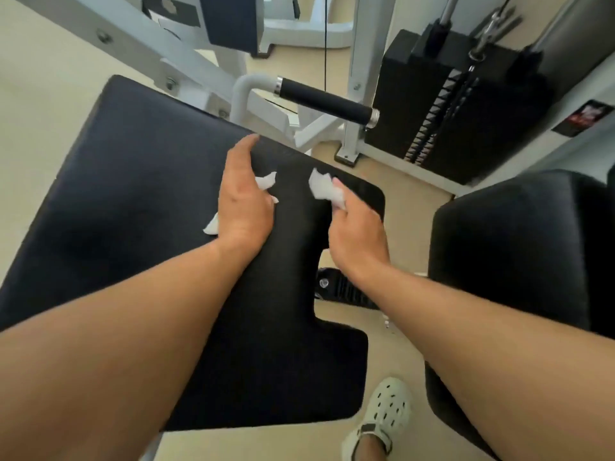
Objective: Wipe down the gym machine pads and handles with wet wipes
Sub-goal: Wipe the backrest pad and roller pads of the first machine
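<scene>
Fingers of the left hand [244, 207] laid flat and straight on the big black pad [139, 207], pressing a white wet wipe [266, 183] down on it; corners of the wipe sticking out beside the thumb and by the heel of the hand, the rest hidden under the palm. Fingers of the right hand [357, 234] curled round a second crumpled wipe [324, 189], its white end showing above the knuckles, held at the right edge of the same pad. Both hands near each other, apart, on the upper right part of the pad. Beyond the pad, a black handle grip [326, 101] on a white frame [357, 78], untouched, and a black weight stack [442, 104]. At right, a second black pad [519, 254], cut off by the picture edge. Below, a pale clog shoe [382, 417] on the beige floor [392, 354]. No containers seen. Fingertips of the right hand hard to make out.
</scene>
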`<state>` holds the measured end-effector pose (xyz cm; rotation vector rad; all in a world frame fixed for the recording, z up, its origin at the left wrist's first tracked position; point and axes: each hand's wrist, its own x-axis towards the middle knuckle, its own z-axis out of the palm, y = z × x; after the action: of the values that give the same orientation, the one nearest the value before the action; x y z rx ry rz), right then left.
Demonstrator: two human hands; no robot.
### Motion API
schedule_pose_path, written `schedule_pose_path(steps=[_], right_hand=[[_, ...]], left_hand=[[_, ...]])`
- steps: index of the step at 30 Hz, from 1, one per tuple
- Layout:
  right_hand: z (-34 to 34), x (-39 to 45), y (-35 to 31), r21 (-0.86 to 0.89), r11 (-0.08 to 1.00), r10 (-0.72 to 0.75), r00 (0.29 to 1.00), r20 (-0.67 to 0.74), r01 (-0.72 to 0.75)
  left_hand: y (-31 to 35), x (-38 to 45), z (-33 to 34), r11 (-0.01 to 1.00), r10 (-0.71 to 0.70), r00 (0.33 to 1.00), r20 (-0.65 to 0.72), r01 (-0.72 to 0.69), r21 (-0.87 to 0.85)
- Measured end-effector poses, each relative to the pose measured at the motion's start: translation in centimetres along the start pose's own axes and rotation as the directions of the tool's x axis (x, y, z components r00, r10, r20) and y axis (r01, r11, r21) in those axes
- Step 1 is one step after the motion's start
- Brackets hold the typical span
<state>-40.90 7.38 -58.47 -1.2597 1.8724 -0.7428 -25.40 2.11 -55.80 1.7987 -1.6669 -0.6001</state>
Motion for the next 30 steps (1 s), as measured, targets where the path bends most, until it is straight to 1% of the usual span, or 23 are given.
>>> schedule_pose_path(steps=[1,3,4,5,6,7,8,10,11,13,14,16,18,20,21,22,24,25,27,28,30], right_hand=[[1.0,-3.5,1.0,-0.002,0.998,-0.067,0.993,0.095,0.068],[3.2,-9.7,2.7,-0.016,0.982,-0.18,0.952,0.248,0.19],[4.1,-12.6,3.2,-0.022,0.975,-0.205,0.939,0.275,0.22],[4.9,-15.3,3.4,-0.005,0.977,-0.205,0.942,0.266,0.214],[5.5,-17.8,3.2,0.046,0.985,-0.173,0.958,0.231,0.167],[5.8,-20.1,2.6,0.126,0.988,-0.108,0.978,0.18,0.086],[6.0,-22.0,2.0,0.217,0.976,-0.02,0.992,0.127,-0.008],[5.8,-24.9,0.8,0.367,0.917,0.15,0.987,0.054,-0.159],[5.6,-26.0,0.1,0.426,0.881,0.21,0.977,0.039,-0.206],[4.9,-27.9,-1.4,0.528,0.819,0.238,0.97,0.047,-0.227],[4.5,-28.7,-2.0,0.567,0.79,0.234,0.97,0.073,-0.233],[3.6,-30.0,-2.6,0.613,0.732,0.23,0.954,0.191,-0.299],[2.8,-30.8,-2.7,0.626,0.673,0.228,0.916,0.331,-0.394],[2.2,-31.0,-2.3,0.613,0.641,0.234,0.879,0.416,-0.461],[2.1,-30.8,-2.0,0.596,0.644,0.249,0.868,0.43,-0.48],[2.1,-30.5,-1.8,0.571,0.656,0.278,0.862,0.425,-0.493],[2.5,-29.9,-1.0,0.537,0.666,0.362,0.854,0.375,-0.518],[2.7,-29.7,-0.7,0.548,0.646,0.399,0.847,0.35,-0.531],[3.0,-29.4,-0.5,0.614,0.565,0.435,0.832,0.346,-0.551],[3.0,-29.2,-0.6,0.658,0.504,0.435,0.822,0.368,-0.56],[3.0,-28.6,-1.2,0.716,0.404,0.399,0.815,0.421,-0.568]], left_hand=[[0.0,-2.7,-0.7,0.998,-0.026,1.0,0.008,0.027,-0.055],[-0.5,-8.7,-2.4,0.991,-0.066,0.997,0.027,0.068,-0.118],[-0.9,-11.6,-3.5,0.986,-0.098,0.995,0.023,0.1,-0.137],[-1.4,-14.1,-4.7,0.977,-0.149,0.989,0.012,0.149,-0.154],[-1.9,-16.3,-6.0,0.963,-0.202,0.979,0.004,0.199,-0.179],[-2.2,-18.1,-7.2,0.948,-0.244,0.97,0.005,0.239,-0.207],[-2.4,-19.8,-8.4,0.935,-0.268,0.963,0.013,0.264,-0.236],[-2.4,-22.5,-10.6,0.915,-0.291,0.956,0.043,0.291,-0.279],[-2.4,-23.5,-11.7,0.908,-0.305,0.949,0.073,0.313,-0.278],[-2.3,-25.2,-13.5,0.905,-0.331,0.93,0.157,0.361,-0.227],[-2.2,-25.9,-14.2,0.906,-0.338,0.917,0.211,0.378,-0.191],[-2.3,-27.0,-15.4,0.895,-0.363,0.873,0.327,0.424,-0.138],[-2.0,-28.0,-16.4,0.853,-0.385,0.801,0.459,0.499,-0.155],[-1.9,-28.7,-17.1,0.814,-0.374,0.736,0.565,0.552,-0.179],[-1.9,-29.0,-17.2,0.812,-0.374,0.728,0.575,0.557,-0.177],[-2.1,-29.3,-17.2,0.81,-0.386,0.737,0.555,0.559,-0.18],[-2.4,-29.9,-16.8,0.793,-0.428,0.764,0.482,0.574,-0.205],[-2.3,-30.1,-16.6,0.786,-0.439,0.775,0.455,0.576,-0.222],[-2.1,-30.6,-16.1,0.773,-0.436,0.787,0.437,0.576,-0.265],[-1.9,-30.8,-15.9,0.766,-0.431,0.79,0.436,0.575,-0.287],[-1.9,-30.9,-15.5,0.761,-0.419,0.8,0.429,0.567,-0.314]])
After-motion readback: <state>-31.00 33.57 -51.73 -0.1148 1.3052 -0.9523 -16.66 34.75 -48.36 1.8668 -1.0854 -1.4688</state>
